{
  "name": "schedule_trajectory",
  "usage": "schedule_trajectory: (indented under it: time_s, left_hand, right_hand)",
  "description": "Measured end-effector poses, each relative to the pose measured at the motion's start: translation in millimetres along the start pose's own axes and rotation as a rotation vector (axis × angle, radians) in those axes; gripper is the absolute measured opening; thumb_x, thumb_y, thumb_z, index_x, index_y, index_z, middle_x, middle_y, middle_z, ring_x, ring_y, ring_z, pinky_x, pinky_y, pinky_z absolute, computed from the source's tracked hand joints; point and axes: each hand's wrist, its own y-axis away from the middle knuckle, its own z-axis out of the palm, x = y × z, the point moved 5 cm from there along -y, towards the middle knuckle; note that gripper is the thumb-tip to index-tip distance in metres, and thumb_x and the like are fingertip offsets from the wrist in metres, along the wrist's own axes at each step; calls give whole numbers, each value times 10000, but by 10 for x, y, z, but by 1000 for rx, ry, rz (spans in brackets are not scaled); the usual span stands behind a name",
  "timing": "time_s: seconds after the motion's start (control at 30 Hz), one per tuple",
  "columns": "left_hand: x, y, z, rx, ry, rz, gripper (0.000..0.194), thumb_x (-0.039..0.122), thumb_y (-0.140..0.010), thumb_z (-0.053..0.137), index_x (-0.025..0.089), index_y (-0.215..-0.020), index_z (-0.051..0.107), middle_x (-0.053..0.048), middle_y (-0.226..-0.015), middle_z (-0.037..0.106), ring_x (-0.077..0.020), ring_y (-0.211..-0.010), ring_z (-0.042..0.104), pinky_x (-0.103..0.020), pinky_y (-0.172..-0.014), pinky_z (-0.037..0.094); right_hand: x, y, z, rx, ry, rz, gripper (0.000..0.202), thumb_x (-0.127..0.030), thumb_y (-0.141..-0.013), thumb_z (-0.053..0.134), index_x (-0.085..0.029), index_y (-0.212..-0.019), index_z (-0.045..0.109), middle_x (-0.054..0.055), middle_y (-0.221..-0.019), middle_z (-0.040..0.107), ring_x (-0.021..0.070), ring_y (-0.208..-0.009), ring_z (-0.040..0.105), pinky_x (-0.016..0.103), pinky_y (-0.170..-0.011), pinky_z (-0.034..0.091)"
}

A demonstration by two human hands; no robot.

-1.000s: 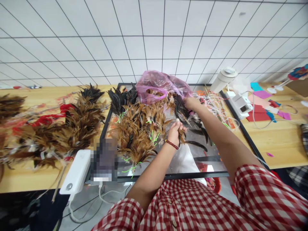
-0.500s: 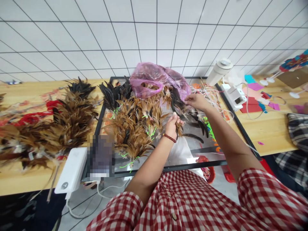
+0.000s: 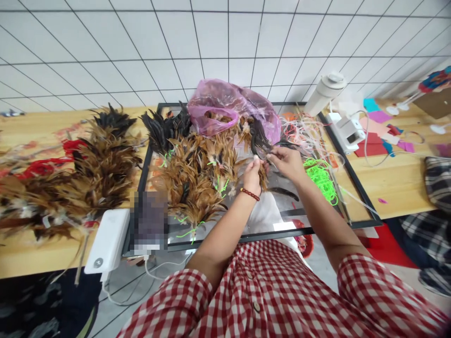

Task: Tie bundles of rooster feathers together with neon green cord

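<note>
Though between the hands (image 3: 252, 176), feathers (image 3: 263, 175) partly hidden.

Brn feathers (image 3: 197, 164), red/wht chkd shirt (image 3: 243, 291)

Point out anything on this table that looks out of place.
At the left, the white power bank seems to jut past the table's front edge, its cable hanging down. At the right, one small pink scrap lies apart from the other coloured pieces.
</note>
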Motion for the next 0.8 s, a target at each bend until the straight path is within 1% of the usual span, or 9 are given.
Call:
schedule_trajectory:
  time_s: [0.1, 0.2, 0.27, 0.37, 0.5, 0.6, 0.7, 0.73, 0.8]
  left_hand:
    - [-12, 6, -15, 74, 15, 10, 234, 343, -843, 817, 169, -791, 669, 17, -724, 686, -139, -859, 722, -291, -925, 549]
    - [-8, 29, -28, 92, 11, 14, 241, 357, -803, 848, 177, -816, 689, 20, -751, 712, -141, -889, 727, -278, -926, 544]
    - [-3, 41, -17, 58, 5, 7, 248, 363, -796, 854, 174, -819, 695, 15, -752, 723, -146, -879, 734, -276, -903, 552]
    - [1, 47, 20, -19, -2, -11, 204, 326, -827, 830, 158, -828, 714, 4, -724, 717, -143, -827, 730, -270, -849, 554]
    - [-8, 50, 50, -78, -8, -44, 174, 252, -849, 806, 145, -767, 696, -1, -733, 710, -111, -718, 681, -255, -781, 527]
    - [-2, 59, 45, -83, -35, -20, 222, 252, -870, 786, 144, -727, 656, 6, -748, 701, -85, -681, 645, -239, -764, 508]
    - [-7, 85, 61, -133, -106, -6, 274, 313, -889, 775, 152, -722, 629, 25, -661, 633, -82, -639, 622, -224, -717, 489]
    - [-18, 99, 75, -165, -143, -15, 288, 333, -889, 775, 156, -722, 622, 35, -628, 601, -80, -610, 608, -216, -682, 475]
    - [-50, 131, 105, -237, -217, -43, 299, 359, -882, 782, 164, -731, 615, 52, -582, 548, -76, -562, 580, -205, -627, 451]
  right_hand:
    - [-19, 176, 165, -59, -238, 55, 315, -488, -776, 675, -189, -679, 688, 4, -623, 629, 136, -595, 501, 289, -613, 383]
    - [44, 199, 275, -97, -390, 174, 394, -561, -674, 762, -186, -610, 658, -20, -558, 564, 110, -553, 431, 279, -575, 340]
    - [77, 183, 309, -119, -466, 238, 442, -591, -607, 826, -186, -567, 653, -16, -548, 568, 105, -550, 429, 277, -572, 338]
    - [83, 172, 316, -140, -559, 265, 476, -600, -534, 897, -193, -515, 653, 4, -562, 600, 121, -592, 485, 279, -595, 383]
    - [132, 195, 266, -198, -580, 266, 486, -598, -506, 934, -194, -513, 664, 10, -577, 623, 133, -611, 525, 290, -611, 439]
    - [208, 195, 155, -247, -553, 256, 457, -575, -527, 949, -188, -626, 728, 15, -640, 694, 142, -630, 593, 307, -667, 507]
    - [220, 164, -6, -194, -616, 193, 450, -561, -591, 940, -209, -827, 788, 22, -796, 775, 162, -721, 684, 332, -765, 576]
    - [203, 161, -25, -214, -651, 176, 459, -561, -621, 930, -215, -892, 796, 20, -812, 780, 164, -719, 696, 335, -762, 588]
    - [159, 176, 2, -320, -723, 172, 488, -554, -665, 914, -214, -994, 795, 16, -778, 772, 159, -653, 693, 326, -685, 595]
